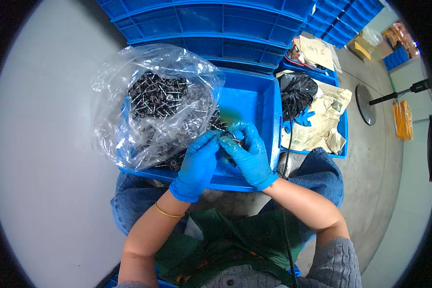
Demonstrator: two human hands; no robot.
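Both hands wear blue gloves and meet over the blue bin in front of me. My right hand is curled around a small dark part, with more dark bits showing at its fingertips. Beside it, my left hand has its fingertips pinched against the same spot; what they grip is mostly hidden. A clear plastic bag lies gathered in the bin's left side, holding a heap of small black parts with silver pins. Loose parts of that kind also lie near my fingers.
Stacked blue crates rise behind the bin. To the right, another blue bin holds crumpled brown paper, a black plastic bag and a blue glove. A black cable hangs down by my right arm. A round-based stand is farther right.
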